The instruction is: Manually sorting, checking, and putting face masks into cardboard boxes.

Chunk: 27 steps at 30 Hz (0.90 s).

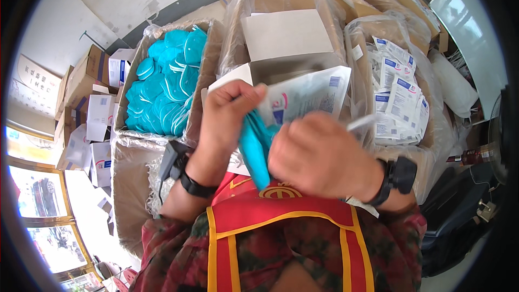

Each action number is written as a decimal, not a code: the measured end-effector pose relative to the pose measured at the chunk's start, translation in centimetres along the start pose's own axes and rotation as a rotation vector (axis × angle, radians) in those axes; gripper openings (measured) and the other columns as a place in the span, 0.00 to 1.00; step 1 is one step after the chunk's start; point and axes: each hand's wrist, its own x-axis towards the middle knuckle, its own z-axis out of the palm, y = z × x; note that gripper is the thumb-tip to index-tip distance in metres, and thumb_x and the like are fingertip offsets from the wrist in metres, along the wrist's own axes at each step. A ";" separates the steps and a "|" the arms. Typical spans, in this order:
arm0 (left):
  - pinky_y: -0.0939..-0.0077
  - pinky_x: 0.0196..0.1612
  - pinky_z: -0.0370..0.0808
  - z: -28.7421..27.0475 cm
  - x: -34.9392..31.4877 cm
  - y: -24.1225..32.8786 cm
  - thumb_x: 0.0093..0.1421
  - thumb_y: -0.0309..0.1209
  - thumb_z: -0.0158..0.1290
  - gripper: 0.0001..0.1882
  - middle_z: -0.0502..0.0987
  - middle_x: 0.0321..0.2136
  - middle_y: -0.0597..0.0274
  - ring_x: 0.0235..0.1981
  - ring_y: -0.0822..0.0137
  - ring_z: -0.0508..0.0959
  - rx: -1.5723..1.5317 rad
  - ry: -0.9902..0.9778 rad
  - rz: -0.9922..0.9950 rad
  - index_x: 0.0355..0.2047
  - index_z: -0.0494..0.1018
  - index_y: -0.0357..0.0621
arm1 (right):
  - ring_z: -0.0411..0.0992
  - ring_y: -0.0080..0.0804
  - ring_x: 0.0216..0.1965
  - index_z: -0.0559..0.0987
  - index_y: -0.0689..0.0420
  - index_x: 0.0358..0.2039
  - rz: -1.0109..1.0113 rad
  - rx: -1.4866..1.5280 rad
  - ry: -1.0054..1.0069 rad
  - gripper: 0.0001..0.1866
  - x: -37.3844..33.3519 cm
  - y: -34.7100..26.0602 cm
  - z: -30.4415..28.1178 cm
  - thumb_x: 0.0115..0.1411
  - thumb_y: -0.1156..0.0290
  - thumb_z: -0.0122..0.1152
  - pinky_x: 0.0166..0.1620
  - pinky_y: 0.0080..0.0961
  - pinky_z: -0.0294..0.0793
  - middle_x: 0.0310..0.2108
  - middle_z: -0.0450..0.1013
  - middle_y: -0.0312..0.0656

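My left hand [230,108] is closed on a folded teal face mask [254,151], which hangs down in front of the red apron. Close by on the right is my right hand [319,154], its fingers curled at the mask's edge and blurred by motion. What those fingers hold is hidden. A white strip [361,123] sticks out past the back of the right hand. Just behind both hands lies a printed clear-and-white pouch [319,94], partly covered by them. It leans at an open white carton [289,32].
A lined box at left holds many teal masks [165,84]. Packed white pouches [397,94] fill a lined box at right. White cartons [100,116] and brown boxes [86,78] are stacked far left. A black chair [454,205] stands at right.
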 end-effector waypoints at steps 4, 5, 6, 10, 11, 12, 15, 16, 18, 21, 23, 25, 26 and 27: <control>0.87 0.19 0.61 -2.0 2.3 -1.3 0.58 0.27 0.58 0.09 0.73 0.18 0.73 0.17 0.84 0.67 0.077 0.017 -0.001 0.21 0.74 0.39 | 0.67 0.29 0.35 0.74 0.53 0.25 -0.084 0.109 0.128 0.05 -0.7 -2.4 -1.2 0.47 0.68 0.55 0.36 0.25 0.66 0.28 0.65 0.34; 0.87 0.22 0.63 -2.4 3.3 -1.7 0.58 0.27 0.58 0.09 0.74 0.19 0.71 0.19 0.83 0.68 0.129 0.010 -0.005 0.22 0.75 0.39 | 0.68 0.30 0.34 0.74 0.53 0.26 -0.100 0.316 0.099 0.06 -1.2 -2.8 -2.2 0.48 0.67 0.55 0.35 0.26 0.67 0.28 0.65 0.34; 0.86 0.24 0.65 -2.9 3.6 -1.9 0.58 0.27 0.57 0.08 0.75 0.20 0.70 0.20 0.81 0.70 0.183 0.006 -0.013 0.23 0.75 0.39 | 0.68 0.31 0.34 0.75 0.53 0.28 -0.116 0.528 0.069 0.07 -1.6 -2.9 -3.0 0.49 0.66 0.55 0.35 0.27 0.68 0.28 0.65 0.35; 0.82 0.30 0.69 -3.3 1.3 0.4 0.57 0.25 0.58 0.04 0.78 0.23 0.68 0.26 0.78 0.74 0.414 -0.252 0.215 0.27 0.78 0.36 | 0.69 0.35 0.29 0.75 0.55 0.35 0.134 0.457 0.098 0.10 -1.4 0.9 -3.3 0.50 0.72 0.59 0.30 0.29 0.69 0.27 0.65 0.38; 0.82 0.30 0.69 -2.7 0.9 0.9 0.57 0.25 0.58 0.04 0.78 0.23 0.68 0.26 0.78 0.74 0.407 -0.266 0.219 0.27 0.78 0.36 | 0.68 0.37 0.29 0.75 0.57 0.36 0.256 0.387 0.112 0.11 -1.2 2.3 -2.5 0.50 0.75 0.60 0.29 0.30 0.69 0.26 0.66 0.39; 0.82 0.29 0.68 -2.1 0.6 1.3 0.56 0.23 0.58 0.03 0.77 0.22 0.65 0.25 0.77 0.74 0.455 -0.393 0.337 0.27 0.78 0.36 | 0.68 0.39 0.29 0.75 0.58 0.36 0.356 0.446 0.104 0.10 -0.9 3.3 -1.9 0.52 0.76 0.59 0.31 0.32 0.69 0.27 0.67 0.40; 0.79 0.28 0.68 -0.8 0.2 2.7 0.54 0.20 0.57 0.01 0.77 0.22 0.59 0.23 0.72 0.74 0.540 -0.568 0.538 0.26 0.77 0.36 | 0.67 0.40 0.31 0.75 0.58 0.34 0.392 0.467 0.093 0.08 -1.0 4.2 -0.1 0.51 0.76 0.59 0.33 0.32 0.68 0.27 0.65 0.40; 0.79 0.27 0.67 -0.5 0.0 2.9 0.53 0.20 0.58 0.01 0.77 0.21 0.59 0.22 0.73 0.73 0.622 -0.556 0.581 0.26 0.77 0.36 | 0.67 0.39 0.30 0.78 0.57 0.35 0.354 0.413 0.007 0.12 -1.2 4.7 -0.1 0.48 0.76 0.64 0.32 0.29 0.67 0.28 0.66 0.40; 0.77 0.29 0.70 -0.3 -0.4 2.8 0.55 0.22 0.57 0.02 0.77 0.22 0.59 0.25 0.67 0.76 0.636 -0.465 0.447 0.27 0.77 0.36 | 0.67 0.38 0.31 0.77 0.57 0.33 0.316 0.344 0.044 0.10 -0.8 4.5 -0.1 0.47 0.76 0.64 0.33 0.30 0.68 0.28 0.66 0.40; 0.79 0.28 0.70 -0.2 -0.9 1.9 0.56 0.23 0.57 0.02 0.78 0.22 0.64 0.26 0.72 0.76 0.468 -0.387 0.263 0.27 0.77 0.37 | 0.67 0.37 0.33 0.74 0.56 0.27 0.238 0.193 0.094 0.06 -0.4 4.0 0.4 0.45 0.74 0.60 0.36 0.32 0.68 0.28 0.64 0.38; 0.81 0.27 0.69 0.0 -0.9 1.3 0.57 0.23 0.57 0.03 0.77 0.21 0.67 0.24 0.75 0.75 0.400 -0.310 0.200 0.26 0.77 0.37 | 0.66 0.36 0.34 0.71 0.56 0.23 0.192 0.113 0.106 0.04 -0.2 3.3 0.5 0.44 0.73 0.56 0.39 0.32 0.68 0.27 0.62 0.38; 0.82 0.26 0.69 -0.4 -0.2 0.6 0.57 0.24 0.57 0.04 0.76 0.21 0.69 0.23 0.78 0.73 0.326 -0.237 0.137 0.26 0.77 0.37 | 0.65 0.34 0.33 0.71 0.55 0.22 0.096 0.107 0.123 0.04 -0.2 1.3 -0.5 0.43 0.73 0.56 0.42 0.32 0.67 0.27 0.60 0.36; 0.84 0.24 0.67 -1.1 1.0 0.3 0.58 0.25 0.57 0.06 0.75 0.20 0.70 0.21 0.80 0.72 0.119 -0.150 0.027 0.25 0.76 0.38 | 0.66 0.32 0.34 0.73 0.53 0.23 0.051 0.132 0.074 0.05 -0.4 0.3 -1.2 0.42 0.72 0.58 0.45 0.31 0.70 0.28 0.61 0.35; 0.86 0.23 0.66 -1.6 1.9 0.1 0.58 0.26 0.57 0.07 0.74 0.19 0.71 0.19 0.81 0.70 -0.086 -0.067 -0.080 0.24 0.76 0.39 | 0.66 0.32 0.34 0.73 0.53 0.23 0.054 0.129 0.074 0.05 -0.5 -0.3 -1.8 0.42 0.72 0.58 0.45 0.31 0.70 0.28 0.61 0.35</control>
